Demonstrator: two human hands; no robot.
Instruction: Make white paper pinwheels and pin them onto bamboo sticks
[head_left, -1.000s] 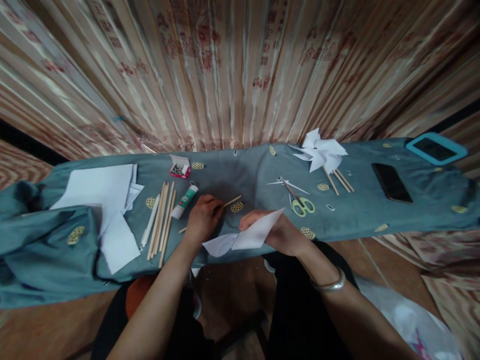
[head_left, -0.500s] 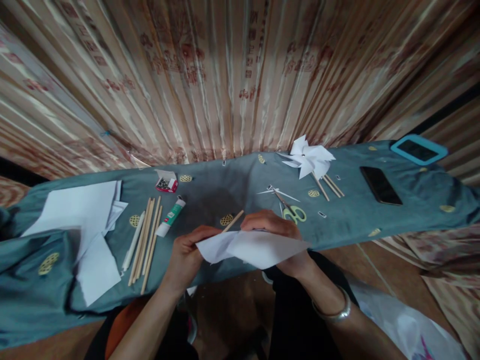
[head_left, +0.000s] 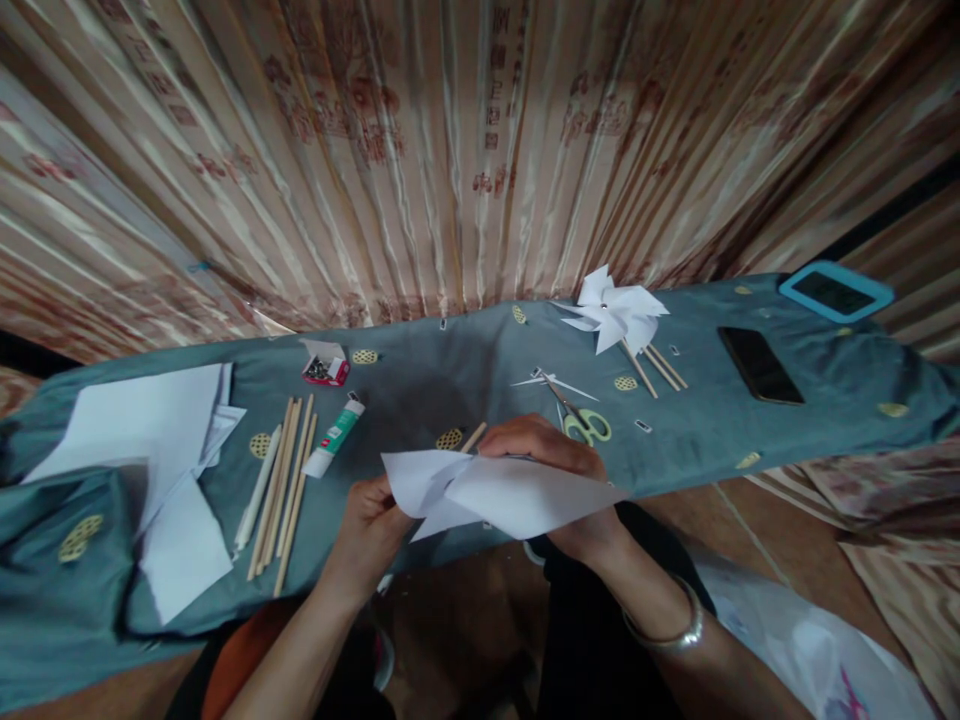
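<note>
A white paper pinwheel (head_left: pixel 517 495) is held between my two hands over the table's near edge. Its blades are folded and curved. A wooden stick (head_left: pixel 473 437) juts out behind the paper beside my right fingers. My left hand (head_left: pixel 371 535) pinches the pinwheel's left side, its fingertips partly behind a blade. Around the right side curls my right hand (head_left: pixel 559 455), gripping the paper; the wrist wears a silver bracelet. The pinwheel's centre is partly hidden. Just beyond the right hand lie green-handled scissors (head_left: pixel 589 425) among thin paper strips.
On the cloth-covered table (head_left: pixel 420 385), white paper sheets (head_left: pixel 142 410), several wooden sticks (head_left: pixel 281 490), a white candle-like rod (head_left: pixel 257 490), a glue stick (head_left: pixel 335 437) and a box of small metal pins (head_left: pixel 325 365) lie left. Finished pinwheels (head_left: pixel 619 310), a phone (head_left: pixel 759 365) and a blue-framed device (head_left: pixel 836 292) lie right.
The pinwheel has turned slightly, so its left blade rises and spreads more. My left hand sits a little lower on the paper. The view has shifted slightly.
</note>
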